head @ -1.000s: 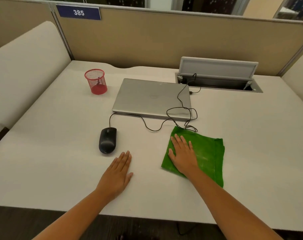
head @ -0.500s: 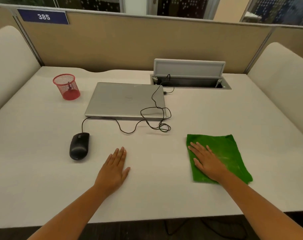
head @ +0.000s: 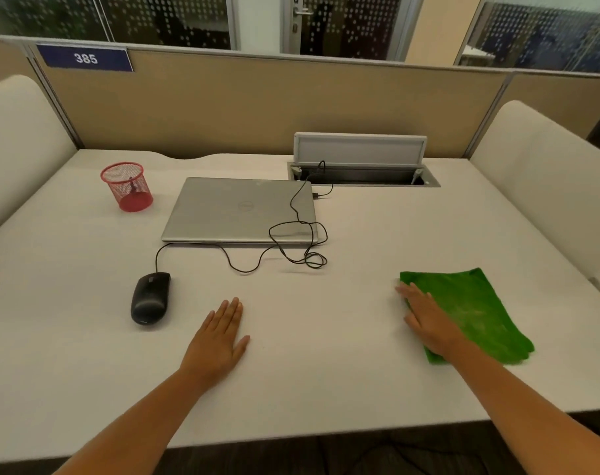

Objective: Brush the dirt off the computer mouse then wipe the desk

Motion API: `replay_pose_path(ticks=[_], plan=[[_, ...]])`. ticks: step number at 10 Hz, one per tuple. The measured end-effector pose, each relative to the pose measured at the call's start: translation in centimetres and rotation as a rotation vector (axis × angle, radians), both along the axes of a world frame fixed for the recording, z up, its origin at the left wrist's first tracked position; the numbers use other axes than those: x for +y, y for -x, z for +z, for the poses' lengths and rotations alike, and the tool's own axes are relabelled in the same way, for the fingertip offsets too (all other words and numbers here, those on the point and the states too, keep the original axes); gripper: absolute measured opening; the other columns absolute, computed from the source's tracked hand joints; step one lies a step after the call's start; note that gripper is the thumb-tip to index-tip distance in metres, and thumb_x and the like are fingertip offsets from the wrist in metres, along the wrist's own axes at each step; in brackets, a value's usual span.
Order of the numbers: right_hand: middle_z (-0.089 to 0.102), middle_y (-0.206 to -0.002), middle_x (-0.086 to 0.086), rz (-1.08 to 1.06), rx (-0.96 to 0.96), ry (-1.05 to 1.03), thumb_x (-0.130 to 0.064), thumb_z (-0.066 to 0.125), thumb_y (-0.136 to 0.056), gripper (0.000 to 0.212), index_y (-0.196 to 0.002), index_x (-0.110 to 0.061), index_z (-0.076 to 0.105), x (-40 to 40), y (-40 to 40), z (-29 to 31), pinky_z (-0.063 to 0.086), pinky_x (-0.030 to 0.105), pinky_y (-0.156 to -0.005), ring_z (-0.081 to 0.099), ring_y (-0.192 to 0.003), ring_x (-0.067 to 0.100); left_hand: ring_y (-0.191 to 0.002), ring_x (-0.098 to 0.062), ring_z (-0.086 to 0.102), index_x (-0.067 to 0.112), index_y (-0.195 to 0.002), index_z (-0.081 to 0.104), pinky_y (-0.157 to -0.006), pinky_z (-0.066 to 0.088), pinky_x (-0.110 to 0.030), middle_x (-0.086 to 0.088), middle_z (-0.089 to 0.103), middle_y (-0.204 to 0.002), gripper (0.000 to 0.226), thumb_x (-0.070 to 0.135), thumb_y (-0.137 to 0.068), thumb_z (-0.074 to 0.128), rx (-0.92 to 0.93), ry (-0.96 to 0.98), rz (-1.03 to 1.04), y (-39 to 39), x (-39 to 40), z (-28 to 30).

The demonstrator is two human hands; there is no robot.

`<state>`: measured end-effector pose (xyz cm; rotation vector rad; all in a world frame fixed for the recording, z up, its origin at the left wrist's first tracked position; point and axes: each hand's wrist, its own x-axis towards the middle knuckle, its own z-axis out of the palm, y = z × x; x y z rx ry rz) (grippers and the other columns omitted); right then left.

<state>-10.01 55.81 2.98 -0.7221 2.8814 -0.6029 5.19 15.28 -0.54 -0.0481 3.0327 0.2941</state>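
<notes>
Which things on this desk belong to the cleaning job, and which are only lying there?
Job:
- green cloth, under the right hand
- black mouse
- desk; left hand lies flat on it

Lying about:
- closed laptop
- red mesh cup
- open cable box

A bright green cloth (head: 470,310) lies at the right of the frame on the pale off-white tabletop (head: 326,354). Lower left sits a black mouse (head: 150,298); above it, a red mesh cup (head: 127,186), a silver laptop (head: 240,210), and a navy sign (head: 85,58) with white "385".
</notes>
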Motion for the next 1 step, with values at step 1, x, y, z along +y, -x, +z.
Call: replay_pose_path(ticks=[1], plan=[[0.017, -0.154, 0.002, 0.019, 0.057, 0.066, -0.011, 0.043, -0.094, 0.055, -0.144, -0.015, 0.022, -4.41, -1.92, -0.20, -0.003, 0.027, -0.113, 0.005, -0.141, 0.012, -0.134, -0.013, -0.021, 0.009, -0.137, -0.019, -0.109, -0.011, -0.025, 0.002, -0.023, -0.144, 0.099, 0.073, -0.061, -0.030, -0.005, -0.026, -0.012, 0.43, 0.31, 0.05]])
